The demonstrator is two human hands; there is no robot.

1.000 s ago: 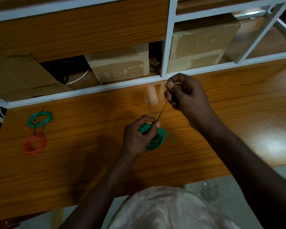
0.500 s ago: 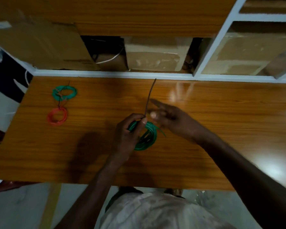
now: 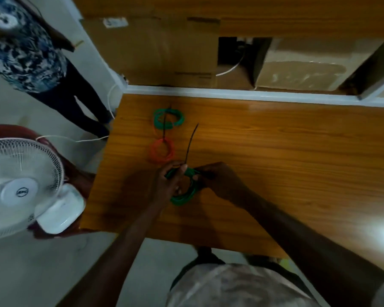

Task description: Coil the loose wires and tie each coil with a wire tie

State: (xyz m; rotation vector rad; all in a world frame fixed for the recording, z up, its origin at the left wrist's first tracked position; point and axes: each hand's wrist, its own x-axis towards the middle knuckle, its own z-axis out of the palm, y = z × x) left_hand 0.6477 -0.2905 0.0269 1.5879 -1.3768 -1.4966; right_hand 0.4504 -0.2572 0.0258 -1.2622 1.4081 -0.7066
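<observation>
My left hand [image 3: 167,182] grips the green coil [image 3: 184,188] at its upper-left side, thumb & fingers curled round the strands, w/ the base of the black wire tie [image 3: 190,144] pinched in the same grip. The tie's free tail sticks up & away from me, slightly bent, over the worktop [image 3: 275,151]. My right hand [image 3: 217,181] holds the coil's upper-right part, fingers curled onto the wire; exact fingertip contact is blurred, can't tell more. Coil sits low over the worktop near the front-left area, between both hands; whether its lower loop touches the wood I can't tell.

Just beyond my left hand lies an orange coil [image 3: 162,151], flat on the worktop, w/ its own dark tie running up toward a second green coil [image 3: 169,119], which lies nearer the back edge. Those two are just beside each other, in line.

Behind the worktop, a white ledge, then cardboard boxes [image 3: 155,47] under a wooden shelf, w/ a white cable showing in the dark gap. On the floor to the left: a white fan [image 3: 22,187] & another person [image 3: 31,54] standing, patterned top, dark trousers.
</observation>
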